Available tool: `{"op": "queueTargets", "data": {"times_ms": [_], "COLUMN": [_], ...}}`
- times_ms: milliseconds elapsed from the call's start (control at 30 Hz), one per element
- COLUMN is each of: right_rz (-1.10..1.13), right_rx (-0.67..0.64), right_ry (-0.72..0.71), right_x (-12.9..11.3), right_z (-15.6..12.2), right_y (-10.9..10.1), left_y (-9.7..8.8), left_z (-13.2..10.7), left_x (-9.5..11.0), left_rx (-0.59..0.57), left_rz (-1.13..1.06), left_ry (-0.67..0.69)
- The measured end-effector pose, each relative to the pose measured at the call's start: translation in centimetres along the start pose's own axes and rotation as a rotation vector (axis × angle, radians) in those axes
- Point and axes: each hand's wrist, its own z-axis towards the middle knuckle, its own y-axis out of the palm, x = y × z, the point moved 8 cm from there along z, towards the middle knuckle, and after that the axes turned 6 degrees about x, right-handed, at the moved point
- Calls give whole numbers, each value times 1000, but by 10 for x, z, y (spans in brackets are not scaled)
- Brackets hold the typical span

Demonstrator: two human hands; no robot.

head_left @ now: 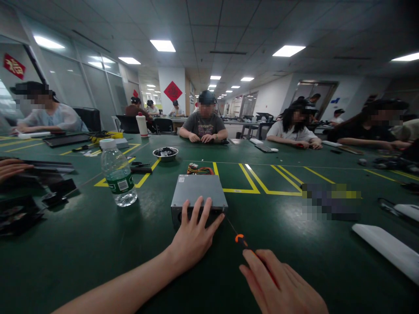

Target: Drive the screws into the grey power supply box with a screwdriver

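Note:
A grey metal box (pixel 198 188) sits on the green table (pixel 98 244) in front of me, with coloured wires (pixel 198 169) at its far end. My left hand (pixel 193 235) rests on the box's near edge, fingers spread flat across its top. My right hand (pixel 281 283) is closed around a screwdriver with an orange and black handle (pixel 241 240). Its thin shaft points at the box's near right corner and touches it or nearly so.
A water bottle (pixel 118 172) stands left of the box. A small metal bowl (pixel 165 153) lies beyond. Dark trays and another person's hand (pixel 11 168) are at far left. White flat parts (pixel 386 248) lie right. Several people sit around the table's far side.

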Motion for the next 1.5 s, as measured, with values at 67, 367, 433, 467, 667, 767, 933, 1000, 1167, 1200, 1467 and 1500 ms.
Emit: {"op": "queueTargets", "data": {"times_ms": [67, 367, 433, 467, 667, 767, 933, 1000, 1167, 1200, 1467, 1500], "right_rz": [7, 34, 54, 68, 130, 124, 146, 175, 174, 168, 285, 314], "right_rx": [-8, -12, -27, -29, -14, -15, -17, -46, -80, -80, -99, -118], "right_ry": [38, 80, 166, 202, 185, 174, 366, 371, 286, 291, 612, 651], "right_x": [-1, -17, -9, -6, -14, -19, -2, -4, -24, -25, 0, 2], "right_z": [-2, -11, -13, -14, -16, -14, -15, -16, -17, -17, -25, -28], "right_y": [3, 9, 10, 10, 12, 12, 7, 10, 18, 19, 18, 20], "left_y": [-1, -1, -1, -1, -1, 0, 1, 1, -2, -2, 0, 0], "left_z": [0, 0, 0, 0, 0, 0, 0, 0, 1, 1, 1, 1], "left_x": [0, -1, -1, -1, -1, 0, 0, 0, 0, 1, 1, 1], "left_rx": [8, -3, -5, -7, -17, -27, -30, -28, -8, -9, -27, -25], "left_rz": [2, -18, -24, -26, -31, -39, -34, -30, -3, 4, 23, 23], "left_ry": [-3, -7, -8, -9, -8, -4, -10, -6, 9, 12, 18, 20]}}
